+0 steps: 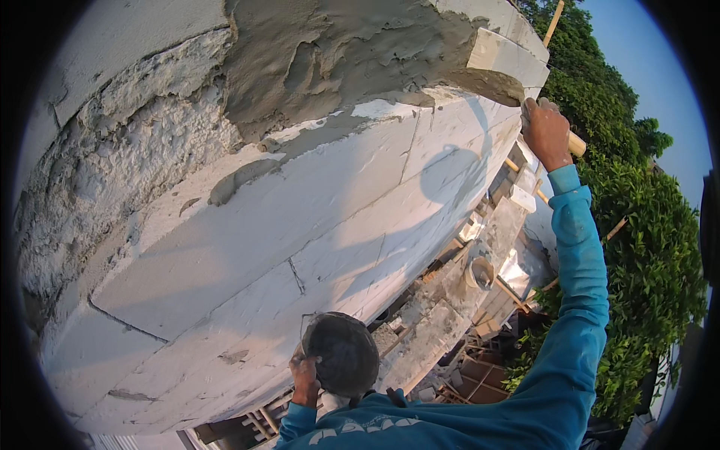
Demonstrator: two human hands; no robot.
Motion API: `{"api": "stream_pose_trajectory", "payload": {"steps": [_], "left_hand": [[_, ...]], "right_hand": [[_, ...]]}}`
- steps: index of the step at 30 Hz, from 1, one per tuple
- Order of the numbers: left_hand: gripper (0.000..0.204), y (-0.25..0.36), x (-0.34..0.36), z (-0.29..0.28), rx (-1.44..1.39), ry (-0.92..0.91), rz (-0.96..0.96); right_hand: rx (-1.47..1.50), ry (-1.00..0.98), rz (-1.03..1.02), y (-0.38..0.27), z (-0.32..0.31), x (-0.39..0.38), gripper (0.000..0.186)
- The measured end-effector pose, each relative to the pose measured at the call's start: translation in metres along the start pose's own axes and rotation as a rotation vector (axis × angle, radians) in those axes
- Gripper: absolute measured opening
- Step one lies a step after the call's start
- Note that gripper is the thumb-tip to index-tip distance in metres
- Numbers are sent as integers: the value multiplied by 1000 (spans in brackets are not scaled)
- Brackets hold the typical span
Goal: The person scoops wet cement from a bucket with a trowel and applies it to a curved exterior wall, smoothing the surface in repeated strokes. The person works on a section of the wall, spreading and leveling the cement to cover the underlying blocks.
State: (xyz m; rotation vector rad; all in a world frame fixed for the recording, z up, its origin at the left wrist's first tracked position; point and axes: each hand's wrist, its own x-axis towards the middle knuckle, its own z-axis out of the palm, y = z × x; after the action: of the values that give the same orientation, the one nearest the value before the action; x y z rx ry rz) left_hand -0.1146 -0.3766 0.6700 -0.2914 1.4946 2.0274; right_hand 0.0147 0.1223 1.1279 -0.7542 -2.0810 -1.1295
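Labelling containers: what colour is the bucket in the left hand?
The bucket in the left hand is dark grey to black; best in the head view.

Green trees (637,217) flank the dusty platform (429,337)!

And there's a bucket (480,273) by the platform's right edge, a white block (523,197) toward its far end, a thin pole (615,229) against the leaves, blue sky (649,49) up top!

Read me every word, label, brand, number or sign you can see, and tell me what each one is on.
Teal shirt, chest: a white marking, too slanted and distorted to read.
Dark bucket, trowel and block wall: no lettering that I can make out.
Nothing readable elsewhere.
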Motion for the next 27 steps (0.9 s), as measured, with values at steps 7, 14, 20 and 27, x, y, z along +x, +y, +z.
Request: {"api": "stream_pose_trajectory", "payload": {"steps": [7,14,20,27], "left_hand": [[40,8,-10,26,-91,-37,74],[41,-16,13,23,24,-1,38],[42,-14,9,40,9,1,18],[42,-26,17,44,182,-109,242]], "right_hand": [[40,45,-2,-14,49,3,17],[91,12,-22,7,87,-4,16],[331,-30,-105,30,110,-24,22],[194,81,-65,99,115,-57,23]]}}
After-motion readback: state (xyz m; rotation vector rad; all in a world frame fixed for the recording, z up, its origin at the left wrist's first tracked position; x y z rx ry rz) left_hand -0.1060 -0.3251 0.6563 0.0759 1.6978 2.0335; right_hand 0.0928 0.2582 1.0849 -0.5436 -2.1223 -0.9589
